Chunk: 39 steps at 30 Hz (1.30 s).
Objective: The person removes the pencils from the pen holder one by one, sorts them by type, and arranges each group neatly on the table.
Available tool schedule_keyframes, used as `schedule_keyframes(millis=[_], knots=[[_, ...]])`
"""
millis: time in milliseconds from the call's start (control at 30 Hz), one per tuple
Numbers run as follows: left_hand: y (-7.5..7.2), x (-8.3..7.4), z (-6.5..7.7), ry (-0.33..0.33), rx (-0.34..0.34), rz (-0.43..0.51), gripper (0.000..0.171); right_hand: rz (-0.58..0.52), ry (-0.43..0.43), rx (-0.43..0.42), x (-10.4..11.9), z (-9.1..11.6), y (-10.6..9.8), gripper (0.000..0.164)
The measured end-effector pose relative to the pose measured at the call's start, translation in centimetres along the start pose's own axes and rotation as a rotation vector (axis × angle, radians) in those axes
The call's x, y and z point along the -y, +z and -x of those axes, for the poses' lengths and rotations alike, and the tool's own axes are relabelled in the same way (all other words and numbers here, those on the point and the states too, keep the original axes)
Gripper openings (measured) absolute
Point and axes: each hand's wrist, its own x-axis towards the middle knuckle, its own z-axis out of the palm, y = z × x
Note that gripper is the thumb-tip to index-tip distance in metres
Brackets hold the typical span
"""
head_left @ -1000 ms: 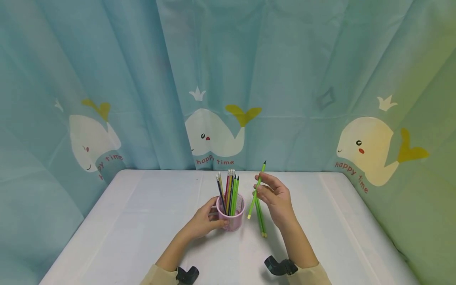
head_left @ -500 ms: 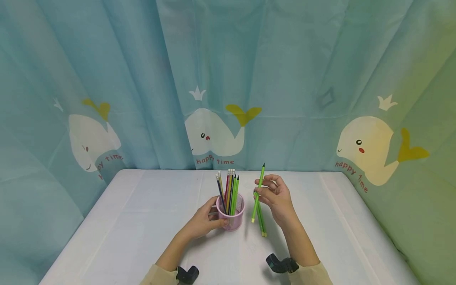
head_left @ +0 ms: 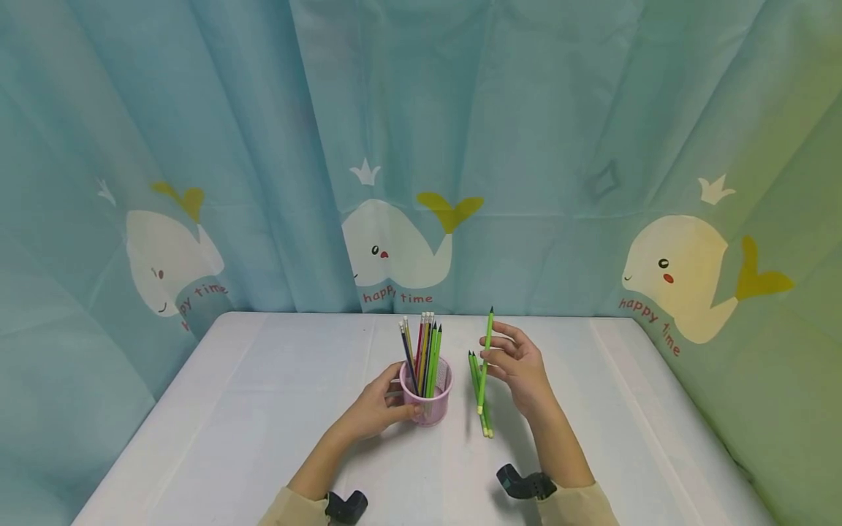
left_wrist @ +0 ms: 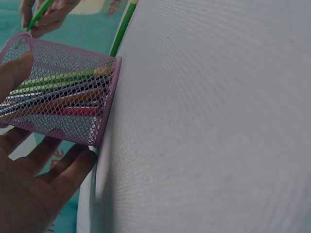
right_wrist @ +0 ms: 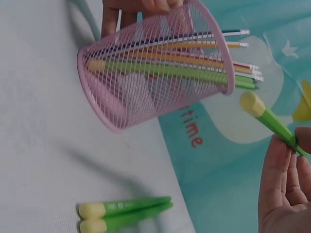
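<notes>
one green pencil [head_left: 483, 387], dark tip up, is pinched between thumb and fingers of the right hand [head_left: 524, 371], right of a pink mesh cup [head_left: 432, 414]. the left hand [head_left: 373, 410] grips the cup of mixed pencils [head_left: 433, 372]. two more green pencils [right_wrist: 136, 206] lie on the white table [head_left: 230, 409]; a whale-print curtain [head_left: 526, 146] hangs behind.

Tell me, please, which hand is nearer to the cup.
Left. The left hand grips the cup at its left side; the right hand is apart from it, to its right, holding a green pencil.
</notes>
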Motion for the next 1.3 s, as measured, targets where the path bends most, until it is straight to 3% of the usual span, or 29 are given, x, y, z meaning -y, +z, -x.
schedule_keyframes(millis=[500,967,1300], knots=[[0.0,0.1,0.0,0.0,0.007,0.024,0.077,0.169,0.046,-0.092,-1.7,-0.9,-1.9,0.05],[0.0,0.0,-0.1,0.001,0.008,0.018,0.077,0.243,0.085,-0.096,-3.1,-1.4,-2.7,0.049],[0.0,0.1,-0.1,-0.001,0.008,0.018,0.076,0.403,0.133,-0.124,-3.9,-1.5,-2.8,0.047]])
